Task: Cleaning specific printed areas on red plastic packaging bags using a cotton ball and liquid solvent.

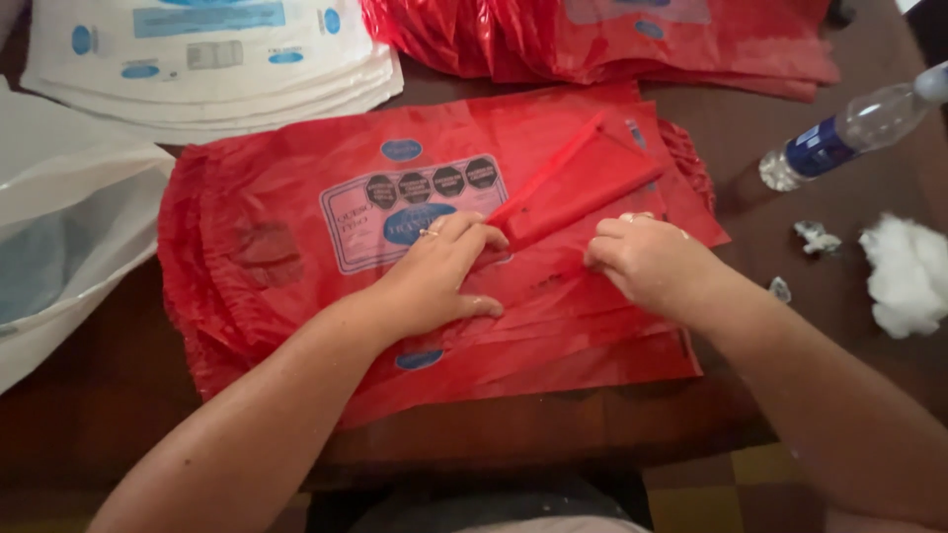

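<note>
The dark brown wooden surface [118,395] carries all items. At its centre lies the stack of thin red printed plastic bags [296,247], fanned unevenly, its edges out of line at 9 o'clock and 3 o'clock. A second heap of red plastic bags [612,39] lies at 12 o'clock, and a stack of white printed plastic bags [207,69] at 11 o'clock.

The left hand [434,281] presses flat on the top bag, fingers together and extended. The right hand [647,262], at 3 o'clock from the left, has its fingers curled down onto the film; whether they pinch a layer cannot be told. A folded red flap [583,188] rises between the two hands toward 1 o'clock.

Risks, as judged:
- Thin film clings; two layers may lift as one.
- The fanned stack may slide toward 6 o'clock, where it nears the surface edge.
- The clear plastic water bottle with blue label [839,138], lying at 2 o'clock, may roll if nudged.
- The white cotton tuft [904,276], at 3 o'clock, may shed fibres onto the film.
</note>
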